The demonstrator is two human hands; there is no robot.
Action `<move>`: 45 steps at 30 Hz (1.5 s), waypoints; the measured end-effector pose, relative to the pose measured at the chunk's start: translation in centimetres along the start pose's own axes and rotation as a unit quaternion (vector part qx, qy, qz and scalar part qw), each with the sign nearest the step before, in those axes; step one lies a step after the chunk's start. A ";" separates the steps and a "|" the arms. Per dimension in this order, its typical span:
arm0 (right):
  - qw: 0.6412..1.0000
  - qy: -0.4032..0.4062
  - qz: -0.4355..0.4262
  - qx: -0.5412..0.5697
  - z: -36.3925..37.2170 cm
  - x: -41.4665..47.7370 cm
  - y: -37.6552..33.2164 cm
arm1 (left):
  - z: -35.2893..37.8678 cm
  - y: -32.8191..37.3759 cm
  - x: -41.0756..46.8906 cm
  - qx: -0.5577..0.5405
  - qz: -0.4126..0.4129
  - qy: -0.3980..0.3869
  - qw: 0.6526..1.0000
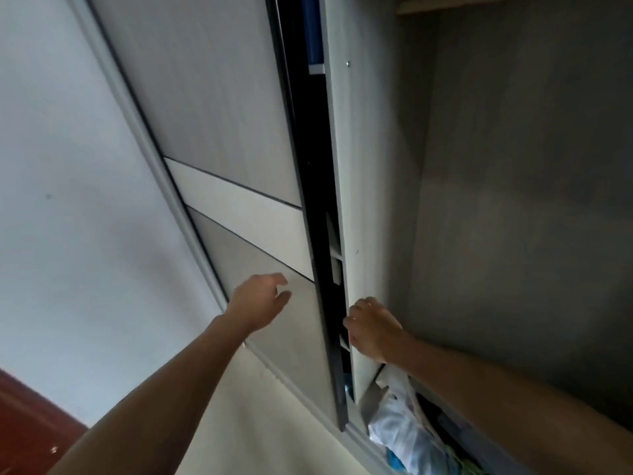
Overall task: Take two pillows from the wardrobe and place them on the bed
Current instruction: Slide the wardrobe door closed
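Right hand (371, 329) clamped on panel (356, 200) edge; left hand (262, 299) apart beside door (219, 114). Risk: door slides, pinching fingers.

My view is dim and soft overall, tilted hard. The brightest area is the pale wall (68, 200) left of the sliding door (219, 108), lit evenly by diffuse light that seems to come from behind me and to the left. Right of the door, the wardrobe interior (513, 200) falls into murky grey shadow with blotchy compression noise. I see wide-angle bending along the door's frame. Both forearms below the door look slightly smeared. No glare anywhere.
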State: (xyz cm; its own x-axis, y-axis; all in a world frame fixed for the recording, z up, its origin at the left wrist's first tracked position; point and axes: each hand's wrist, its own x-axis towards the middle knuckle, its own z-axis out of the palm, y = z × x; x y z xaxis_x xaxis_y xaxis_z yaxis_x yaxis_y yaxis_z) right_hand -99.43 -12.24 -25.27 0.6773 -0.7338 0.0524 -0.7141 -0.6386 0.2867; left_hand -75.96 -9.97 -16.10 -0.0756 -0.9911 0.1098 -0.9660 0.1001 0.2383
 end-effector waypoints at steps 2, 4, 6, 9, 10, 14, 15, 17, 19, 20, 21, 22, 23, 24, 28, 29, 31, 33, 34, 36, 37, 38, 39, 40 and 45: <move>0.999 0.030 -0.017 -0.024 -1.0 2.9 -0.7 | -2.3 -0.6 3.6 -0.023 0.024 0.040 0.999; 0.997 0.047 -0.024 -0.048 -1.4 5.9 -1.6 | -4.5 -0.7 7.0 -0.039 0.058 0.082 0.994; 0.993 0.060 -0.019 -0.099 -1.7 8.7 -2.0 | -6.4 -0.6 10.2 -0.051 0.110 0.126 0.985; 0.994 0.050 -0.005 -0.098 -2.1 12.2 -2.1 | -8.6 -0.3 13.7 -0.084 0.202 0.169 0.961; 0.995 0.024 -0.003 -0.095 -2.0 13.0 -2.2 | -9.1 -0.3 14.4 -0.091 0.231 0.173 0.953; 0.976 -0.089 -0.008 -0.198 -1.3 14.2 -3.0 | -9.9 0.3 15.8 -0.117 0.317 0.170 0.926; 0.971 -0.119 -0.009 -0.205 -1.2 14.1 -3.3 | -9.8 0.6 15.8 -0.130 0.325 0.167 0.922; 0.964 -0.149 -0.013 -0.220 -0.9 14.0 -3.9 | -9.7 0.9 15.7 -0.146 0.331 0.164 0.918; 0.963 -0.156 0.000 -0.221 -1.0 14.0 -4.0 | -9.8 1.0 15.8 -0.136 0.339 0.166 0.916; 0.963 -0.157 0.007 -0.219 -1.0 14.1 -4.0 | -9.9 1.0 15.9 -0.131 0.342 0.166 0.916; 0.963 -0.161 0.015 -0.214 -1.1 14.0 -4.0 | -10.0 1.1 16.0 -0.127 0.345 0.166 0.915; 0.964 -0.161 0.020 -0.212 -1.2 13.9 -4.1 | -10.1 1.2 16.1 -0.123 0.348 0.165 0.915; 0.964 -0.166 0.025 -0.206 -1.4 13.6 -4.3 | -10.2 1.4 16.1 -0.119 0.351 0.163 0.914; 0.964 -0.172 0.034 -0.199 -1.6 13.3 -4.3 | -10.2 1.7 16.0 -0.114 0.354 0.162 0.914; 0.964 -0.188 0.051 -0.183 -2.1 11.2 -4.4 | -10.2 3.4 14.9 -0.096 0.372 0.169 0.908; 0.964 -0.190 0.055 -0.176 -2.3 10.3 -4.4 | -10.1 4.0 14.5 -0.095 0.379 0.169 0.905; 0.968 -0.185 0.066 -0.159 -2.6 8.5 -4.3 | -9.9 5.5 13.4 -0.096 0.391 0.165 0.900; 0.969 -0.181 0.083 -0.146 -2.8 6.5 -4.2 | -9.7 7.2 12.3 -0.099 0.398 0.159 0.898; 0.970 -0.179 0.094 -0.137 -2.8 5.4 -4.1 | -9.5 8.1 11.8 -0.100 0.402 0.158 0.896; 0.971 -0.174 0.113 -0.121 -2.9 3.3 -3.9 | -9.0 10.0 10.6 -0.103 0.413 0.160 0.890; 0.971 -0.170 0.119 -0.115 -3.0 2.1 -3.7 | -8.8 10.9 10.1 -0.106 0.419 0.161 0.887; 0.972 -0.165 0.122 -0.111 -3.1 0.9 -3.7 | -8.6 11.8 9.5 -0.107 0.425 0.161 0.884; 0.973 -0.160 0.126 -0.110 -3.2 -0.3 -3.5 | -8.3 12.7 9.0 -0.105 0.432 0.159 0.881; 0.972 -0.161 0.133 -0.106 -3.2 -1.4 -3.5 | -8.0 13.5 8.5 -0.100 0.439 0.157 0.879; 0.967 -0.141 0.201 -0.070 -2.9 -7.1 -3.4 | -6.4 17.0 6.1 -0.085 0.491 0.145 0.855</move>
State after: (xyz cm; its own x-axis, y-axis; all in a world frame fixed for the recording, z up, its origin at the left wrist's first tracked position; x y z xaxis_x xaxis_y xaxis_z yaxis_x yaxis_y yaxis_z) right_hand -101.29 -4.22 -23.88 0.2601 -0.9630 -0.0707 -0.8652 -0.2650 0.4256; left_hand -91.25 -13.75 -5.16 -0.7413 -0.3613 0.5656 -0.4208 0.9067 0.0277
